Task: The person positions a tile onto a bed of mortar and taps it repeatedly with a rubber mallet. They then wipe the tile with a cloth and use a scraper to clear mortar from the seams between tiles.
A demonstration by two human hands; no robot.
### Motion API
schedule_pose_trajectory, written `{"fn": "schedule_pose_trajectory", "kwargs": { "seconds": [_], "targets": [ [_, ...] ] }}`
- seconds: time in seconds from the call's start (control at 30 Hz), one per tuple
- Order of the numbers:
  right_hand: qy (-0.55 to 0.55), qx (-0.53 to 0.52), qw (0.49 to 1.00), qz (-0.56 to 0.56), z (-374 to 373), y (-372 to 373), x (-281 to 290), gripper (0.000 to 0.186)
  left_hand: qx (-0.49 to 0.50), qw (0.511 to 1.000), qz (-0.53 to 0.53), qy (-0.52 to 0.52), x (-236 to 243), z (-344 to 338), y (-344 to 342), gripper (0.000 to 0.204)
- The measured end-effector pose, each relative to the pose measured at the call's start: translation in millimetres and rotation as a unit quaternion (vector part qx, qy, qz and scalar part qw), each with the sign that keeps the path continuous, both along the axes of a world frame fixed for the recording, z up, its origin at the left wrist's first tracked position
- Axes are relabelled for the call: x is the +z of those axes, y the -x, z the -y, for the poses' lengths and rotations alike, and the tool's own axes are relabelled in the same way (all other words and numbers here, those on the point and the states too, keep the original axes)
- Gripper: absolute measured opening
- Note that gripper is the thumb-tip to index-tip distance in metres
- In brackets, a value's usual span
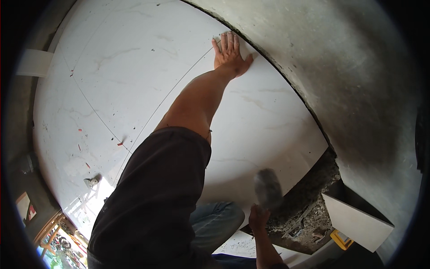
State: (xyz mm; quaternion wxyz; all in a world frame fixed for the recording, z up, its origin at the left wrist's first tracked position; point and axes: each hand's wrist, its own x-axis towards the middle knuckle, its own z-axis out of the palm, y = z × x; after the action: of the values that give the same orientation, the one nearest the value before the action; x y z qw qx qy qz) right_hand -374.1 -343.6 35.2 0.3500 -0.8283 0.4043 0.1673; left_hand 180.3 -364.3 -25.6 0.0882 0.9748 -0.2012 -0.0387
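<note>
My left hand [230, 57] lies flat with fingers spread on a large white, faintly veined floor tile [264, 116], beside the seam and close to the wall. My right hand [259, 218], low in the picture, is wrapped round the handle of a mallet. The mallet's dark grey head [268, 184] is smeared by motion over the tile's near part; I cannot tell whether it touches. My bent knee in blue jeans [217, 224] shows between my arms.
A grey wall [358, 80] runs along the right, with a dark gap at its foot. Rough rubble [309, 224] shows past the tile's near edge, beside a leaning white tile piece [356, 222] and a yellow object [341, 239]. Small red bits [120, 144] lie on the tiles.
</note>
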Motion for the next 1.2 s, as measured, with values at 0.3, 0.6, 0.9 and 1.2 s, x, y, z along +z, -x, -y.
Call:
{"fn": "schedule_pose_trajectory", "kwargs": {
  "seconds": [0.3, 0.6, 0.9, 1.2],
  "targets": [
    [0.084, 0.091, 0.979, 0.163, 3, 10, -3, 0.017, 0.000, 1.000, 0.008, 0.014, -1, -7, -1, 0.087],
    [0.072, 0.105, 0.978, 0.168, 7, -14, 4, 0.011, 0.006, 1.000, 0.000, -0.010, 4, -3, -2, 0.087],
    [0.063, 0.010, 0.990, 0.127, -3, 61, -52, 0.027, -0.003, 1.000, -0.002, -0.016, -7, -1, 11, 0.087],
    [0.002, 0.027, 0.997, -0.078, 4, 25, -9, 0.023, 0.000, 1.000, 0.002, -0.012, 1, 2, 0, 0.087]
  ]
}}
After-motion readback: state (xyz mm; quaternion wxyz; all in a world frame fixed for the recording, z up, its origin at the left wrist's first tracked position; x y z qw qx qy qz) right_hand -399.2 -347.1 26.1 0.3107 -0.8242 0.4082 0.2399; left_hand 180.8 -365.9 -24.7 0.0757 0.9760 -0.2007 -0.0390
